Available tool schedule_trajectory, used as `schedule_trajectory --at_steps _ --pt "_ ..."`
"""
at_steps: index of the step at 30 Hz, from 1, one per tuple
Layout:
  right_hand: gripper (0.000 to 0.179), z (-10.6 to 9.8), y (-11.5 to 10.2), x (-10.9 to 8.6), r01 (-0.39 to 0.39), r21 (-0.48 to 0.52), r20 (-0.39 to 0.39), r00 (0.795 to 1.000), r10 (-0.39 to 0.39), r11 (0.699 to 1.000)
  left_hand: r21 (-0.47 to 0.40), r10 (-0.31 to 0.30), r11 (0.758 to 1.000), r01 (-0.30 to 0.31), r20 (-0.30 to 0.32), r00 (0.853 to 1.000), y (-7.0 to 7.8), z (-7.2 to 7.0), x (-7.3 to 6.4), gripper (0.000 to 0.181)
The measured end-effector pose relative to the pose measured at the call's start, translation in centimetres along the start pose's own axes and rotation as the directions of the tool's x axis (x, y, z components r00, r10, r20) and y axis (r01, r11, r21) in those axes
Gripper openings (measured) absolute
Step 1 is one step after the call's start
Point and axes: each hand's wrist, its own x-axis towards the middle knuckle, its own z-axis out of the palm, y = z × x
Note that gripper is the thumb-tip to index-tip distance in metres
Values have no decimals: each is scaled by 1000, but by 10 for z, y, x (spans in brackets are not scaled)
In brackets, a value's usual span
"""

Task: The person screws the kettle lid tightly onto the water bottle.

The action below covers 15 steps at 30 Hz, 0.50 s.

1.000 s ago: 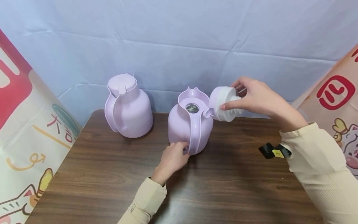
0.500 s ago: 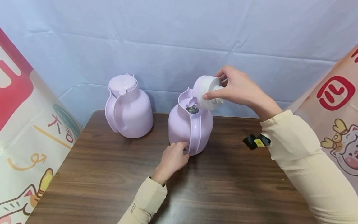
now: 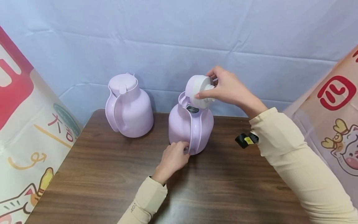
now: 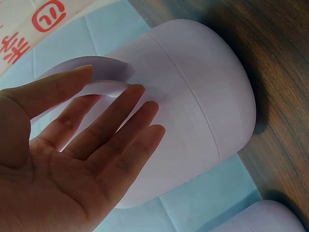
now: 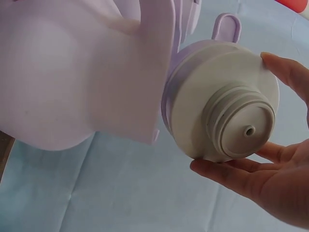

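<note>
A lilac vacuum jug (image 3: pixel 180 124) stands upright on the table, its mouth (image 3: pixel 192 109) uncovered. My right hand (image 3: pixel 232 87) pinches the rim of its lilac-and-white lid (image 3: pixel 199 88), thumb on one side and fingers on the other. Held on its side, the lid overlaps the jug's top edge, with its white threaded plug (image 5: pixel 241 121) turned away from the opening. Low beside the jug's handle (image 3: pixel 195 133) is my left hand (image 3: pixel 174 158). In the left wrist view its fingers (image 4: pixel 140 116) are loosely extended against the jug and handle, with the palm visible.
A second lilac jug (image 3: pixel 134 115), lid fitted, stands to the left on the brown wooden table (image 3: pixel 223 186). Pale blue cloth (image 3: pixel 179 37) hangs close behind the table. Printed banners (image 3: pixel 338 124) flank both sides. A black strap with a yellow tag (image 3: pixel 246 140) sticks out from the right sleeve.
My right hand has carried the lid leftward, from beside the jug to over its mouth. The left hand and both jugs have stayed put.
</note>
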Motion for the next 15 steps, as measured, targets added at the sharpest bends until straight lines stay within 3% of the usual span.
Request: schedule_trajectory --at_steps 15 --pt "64 19 7 7 21 16 -29 999 -21 1000 3 -9 1000 9 11 1000 0 1 0 15"
